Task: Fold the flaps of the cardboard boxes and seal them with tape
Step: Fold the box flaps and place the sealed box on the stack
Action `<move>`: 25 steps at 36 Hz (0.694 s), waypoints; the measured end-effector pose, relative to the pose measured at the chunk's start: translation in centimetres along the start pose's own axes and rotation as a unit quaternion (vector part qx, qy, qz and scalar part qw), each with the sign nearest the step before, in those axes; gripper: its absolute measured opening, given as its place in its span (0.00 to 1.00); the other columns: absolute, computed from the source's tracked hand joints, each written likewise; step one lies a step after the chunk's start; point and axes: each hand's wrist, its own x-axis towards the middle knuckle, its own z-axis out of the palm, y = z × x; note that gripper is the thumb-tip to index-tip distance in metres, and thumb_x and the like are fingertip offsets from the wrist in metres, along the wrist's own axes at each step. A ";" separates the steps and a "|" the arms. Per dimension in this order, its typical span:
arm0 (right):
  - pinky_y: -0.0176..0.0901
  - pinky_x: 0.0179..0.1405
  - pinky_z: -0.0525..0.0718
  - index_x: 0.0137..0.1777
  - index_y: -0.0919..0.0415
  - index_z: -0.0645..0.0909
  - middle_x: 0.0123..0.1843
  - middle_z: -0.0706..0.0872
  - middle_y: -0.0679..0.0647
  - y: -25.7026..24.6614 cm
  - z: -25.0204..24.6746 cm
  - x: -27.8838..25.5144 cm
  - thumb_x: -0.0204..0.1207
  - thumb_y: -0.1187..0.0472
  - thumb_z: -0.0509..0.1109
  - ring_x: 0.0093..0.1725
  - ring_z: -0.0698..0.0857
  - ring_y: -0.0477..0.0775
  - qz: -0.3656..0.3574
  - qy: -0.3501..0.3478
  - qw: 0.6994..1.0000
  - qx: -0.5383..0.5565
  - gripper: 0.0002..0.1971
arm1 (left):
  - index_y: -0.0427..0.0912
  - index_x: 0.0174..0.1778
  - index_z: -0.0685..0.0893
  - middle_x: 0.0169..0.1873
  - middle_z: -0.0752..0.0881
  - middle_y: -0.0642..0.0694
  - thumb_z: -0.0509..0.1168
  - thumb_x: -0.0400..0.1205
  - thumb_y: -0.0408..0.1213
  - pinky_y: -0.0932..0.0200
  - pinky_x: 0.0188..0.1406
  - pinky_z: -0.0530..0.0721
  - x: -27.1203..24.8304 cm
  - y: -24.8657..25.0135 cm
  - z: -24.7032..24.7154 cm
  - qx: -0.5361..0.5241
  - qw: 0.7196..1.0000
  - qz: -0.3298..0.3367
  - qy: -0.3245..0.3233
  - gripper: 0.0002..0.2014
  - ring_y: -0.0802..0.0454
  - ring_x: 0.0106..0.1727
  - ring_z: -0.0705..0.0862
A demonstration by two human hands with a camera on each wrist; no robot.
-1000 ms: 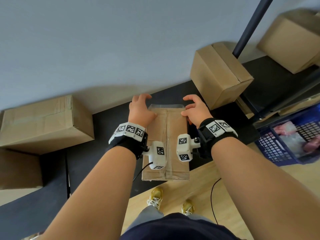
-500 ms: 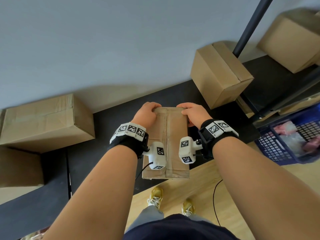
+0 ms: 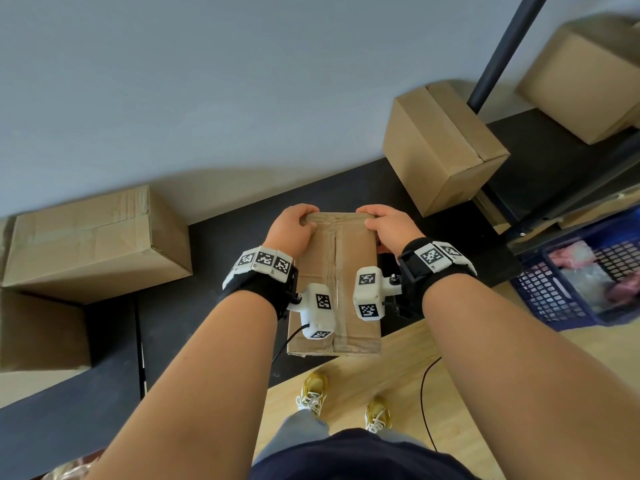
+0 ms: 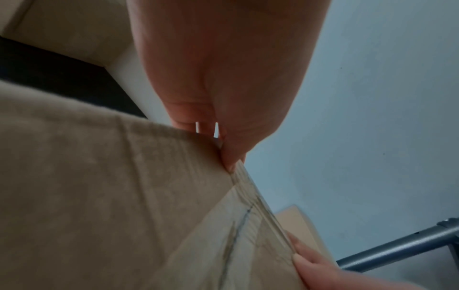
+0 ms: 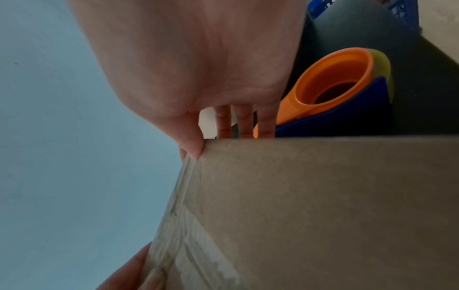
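While the narrow cardboard box (image 3: pixel 337 282) lies on the black table (image 3: pixel 207 306) in front of the person, both hands grasp its far end. The left hand (image 3: pixel 291 228) curls over the far left corner, the thumb on top and the fingers bent down behind the edge. The right hand (image 3: pixel 388 226) holds the far right corner in the same way. Clear tape (image 4: pixel 248 198) runs along the middle seam of the closed flaps and bends over the far edge between the two hands. An orange and blue tape dispenser (image 5: pixel 335 88) stands just beside the box on the right. Three more cardboard boxes (image 3: pixel 440 147) stand along the wall, and a blue basket (image 3: pixel 585 278) is at the right.
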 end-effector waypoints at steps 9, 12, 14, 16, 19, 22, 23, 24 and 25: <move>0.57 0.59 0.86 0.63 0.51 0.82 0.62 0.83 0.55 0.0 -0.1 -0.5 0.85 0.65 0.60 0.59 0.82 0.57 0.004 0.004 1.000 -0.017 0.14 | 0.46 0.70 0.78 0.68 0.77 0.47 0.58 0.85 0.33 0.64 0.60 0.71 -0.7 0.1 0.7 0.009 1.000 0.011 0.027 0.17 0.50 0.67 0.77; 0.61 0.69 0.81 0.74 0.49 0.78 0.73 0.79 0.54 -0.2 0.2 -0.7 0.85 0.60 0.61 0.68 0.79 0.57 -0.005 0.017 0.998 -0.060 0.19 | 0.46 0.71 0.77 0.69 0.76 0.46 0.58 0.86 0.34 0.64 0.59 0.70 -0.9 0.2 0.7 0.023 0.999 0.011 0.035 0.17 0.49 0.66 0.77; 0.62 0.73 0.77 0.80 0.44 0.70 0.79 0.74 0.52 0.3 0.2 -0.9 0.84 0.52 0.63 0.74 0.76 0.58 0.002 0.017 0.997 -0.073 0.24 | 0.45 0.72 0.77 0.69 0.75 0.46 0.57 0.86 0.34 0.65 0.58 0.70 -1.0 0.1 0.6 0.025 0.999 0.001 0.047 0.18 0.49 0.67 0.78; 0.63 0.75 0.75 0.82 0.42 0.67 0.81 0.72 0.51 1.0 0.1 -0.9 0.82 0.47 0.64 0.76 0.75 0.59 0.015 0.021 0.998 -0.059 0.28 | 0.45 0.72 0.76 0.70 0.75 0.46 0.57 0.86 0.35 0.64 0.56 0.70 -1.2 -0.1 0.4 0.025 0.997 -0.020 0.070 0.18 0.48 0.66 0.78; 0.59 0.76 0.74 0.80 0.50 0.71 0.79 0.75 0.52 1.0 -0.1 -1.9 0.83 0.49 0.65 0.75 0.76 0.57 0.013 0.042 0.998 -0.051 0.26 | 0.44 0.73 0.76 0.70 0.75 0.45 0.58 0.86 0.38 0.63 0.54 0.69 -1.5 -0.4 0.0 0.037 0.990 -0.060 0.120 0.18 0.46 0.65 0.78; 0.51 0.78 0.71 0.77 0.58 0.76 0.77 0.78 0.52 1.0 -0.6 -2.1 0.84 0.51 0.65 0.74 0.76 0.54 -0.003 0.064 0.994 -0.084 0.23 | 0.42 0.72 0.76 0.69 0.75 0.42 0.58 0.86 0.40 0.60 0.52 0.70 -1.8 -0.6 -0.6 0.049 0.982 -0.102 0.153 0.18 0.44 0.63 0.79; 0.50 0.77 0.71 0.77 0.59 0.77 0.76 0.79 0.52 0.9 -0.8 -2.2 0.84 0.51 0.66 0.74 0.76 0.54 -0.005 0.071 0.994 -0.084 0.23 | 0.41 0.71 0.76 0.69 0.74 0.41 0.57 0.87 0.40 0.59 0.53 0.71 -1.9 -0.6 -0.7 0.053 0.979 -0.118 0.159 0.18 0.43 0.63 0.79; 0.50 0.77 0.71 0.76 0.58 0.77 0.76 0.79 0.52 0.9 -1.0 -2.2 0.84 0.51 0.67 0.74 0.76 0.53 -0.005 0.079 0.994 -0.079 0.23 | 0.40 0.71 0.76 0.68 0.73 0.40 0.57 0.87 0.40 0.57 0.54 0.72 -2.1 -0.7 -0.8 0.057 0.975 -0.135 0.164 0.17 0.42 0.62 0.79; 0.51 0.78 0.71 0.76 0.57 0.77 0.76 0.79 0.51 0.9 -1.1 -2.2 0.83 0.51 0.67 0.74 0.76 0.53 -0.008 0.092 0.993 -0.072 0.23 | 0.39 0.71 0.75 0.68 0.73 0.39 0.56 0.87 0.40 0.54 0.56 0.74 -2.2 -0.7 -0.9 0.061 0.972 -0.153 0.170 0.18 0.42 0.63 0.79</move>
